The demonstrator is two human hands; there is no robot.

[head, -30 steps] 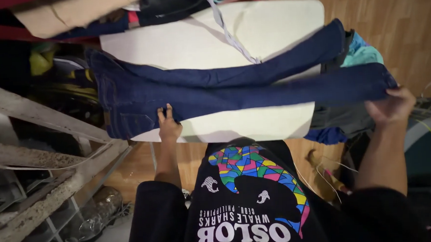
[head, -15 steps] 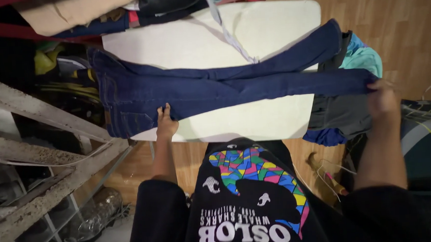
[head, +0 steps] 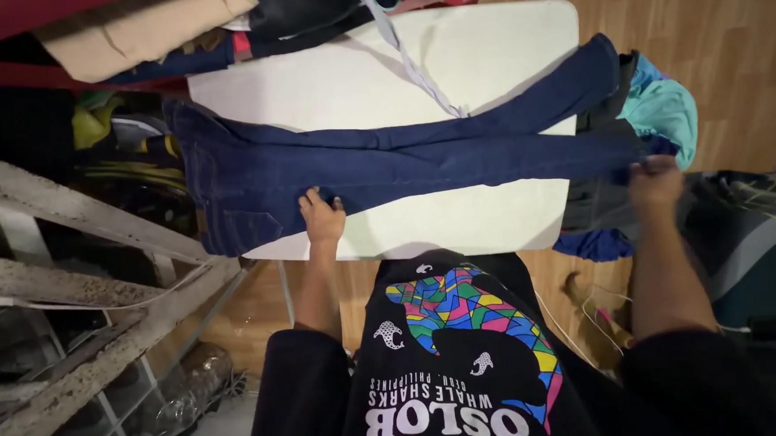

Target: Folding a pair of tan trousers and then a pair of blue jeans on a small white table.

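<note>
Dark blue jeans lie stretched across a white ironing board, waistband hanging off the left end and legs reaching to the right. My left hand grips the near edge of the jeans by the hip. My right hand holds the hem of the near leg just past the board's right end. The far leg angles away toward the board's far right corner.
A pile of clothes sits on the board's far left end, and a grey strap trails across the board. More garments, one teal, hang off the right end. A rough wooden frame stands at left. Wooden floor lies beyond.
My right hand has pulled the near leg's hem inward to the left, closing the gap between the two legs. My left hand has shifted slightly right and curled onto the fabric.
</note>
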